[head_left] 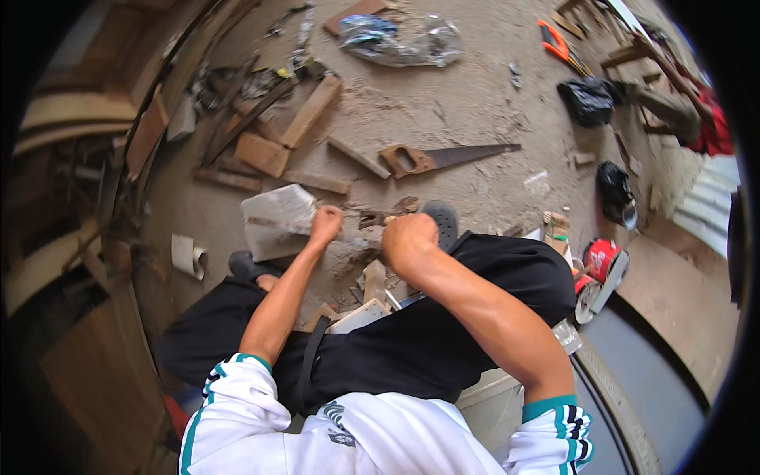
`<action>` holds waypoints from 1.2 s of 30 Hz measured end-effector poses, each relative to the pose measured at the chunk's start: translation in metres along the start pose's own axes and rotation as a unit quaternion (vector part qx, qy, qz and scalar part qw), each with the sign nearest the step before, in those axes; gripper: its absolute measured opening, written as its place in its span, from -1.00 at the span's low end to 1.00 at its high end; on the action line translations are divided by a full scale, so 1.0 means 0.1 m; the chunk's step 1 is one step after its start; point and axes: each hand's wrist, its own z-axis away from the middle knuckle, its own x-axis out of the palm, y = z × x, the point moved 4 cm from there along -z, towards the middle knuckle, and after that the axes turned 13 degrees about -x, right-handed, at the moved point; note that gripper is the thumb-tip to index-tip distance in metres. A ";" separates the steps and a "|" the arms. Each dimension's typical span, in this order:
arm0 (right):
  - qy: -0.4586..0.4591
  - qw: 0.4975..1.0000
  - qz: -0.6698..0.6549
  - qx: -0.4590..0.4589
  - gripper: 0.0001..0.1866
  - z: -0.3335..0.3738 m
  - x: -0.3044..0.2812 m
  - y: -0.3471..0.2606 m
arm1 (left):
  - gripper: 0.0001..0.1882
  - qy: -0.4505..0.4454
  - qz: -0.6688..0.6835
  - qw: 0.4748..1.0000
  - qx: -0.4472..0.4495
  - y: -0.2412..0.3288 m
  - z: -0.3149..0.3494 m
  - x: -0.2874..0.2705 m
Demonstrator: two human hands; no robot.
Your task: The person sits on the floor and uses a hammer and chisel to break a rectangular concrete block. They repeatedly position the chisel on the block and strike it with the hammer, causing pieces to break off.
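Whitish angular piece (273, 226) lies left of centre, just beside the curled left hand (325, 225); the right hand (410, 241) curls too, grips unclear; work seems underway, unfinished.

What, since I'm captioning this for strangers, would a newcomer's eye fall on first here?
Probably the handsaw, lying on the dusty ground beyond the left hand and right hand. Next, likely, the red machine at the picture's right, and the orange-handled tool on the ground near the upper right.
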 end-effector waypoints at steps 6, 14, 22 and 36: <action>0.023 0.995 0.091 -0.042 -0.76 0.07 0.10 -0.23 | -0.37 -0.137 0.026 0.947 -0.290 -0.41 0.64 0.10; 0.014 0.988 0.122 -0.094 -0.71 0.34 0.13 -0.29 | -0.12 -0.012 0.346 0.888 -0.304 -0.76 0.30 0.22; 0.034 0.983 0.157 -0.089 -0.76 0.33 0.18 -0.07 | -0.53 0.064 0.477 0.851 -0.210 -0.94 0.29 0.08; 0.124 0.980 0.137 -0.077 -0.64 0.37 -0.20 -0.22 | -0.60 0.028 0.824 0.566 0.023 -0.51 0.70 -1.02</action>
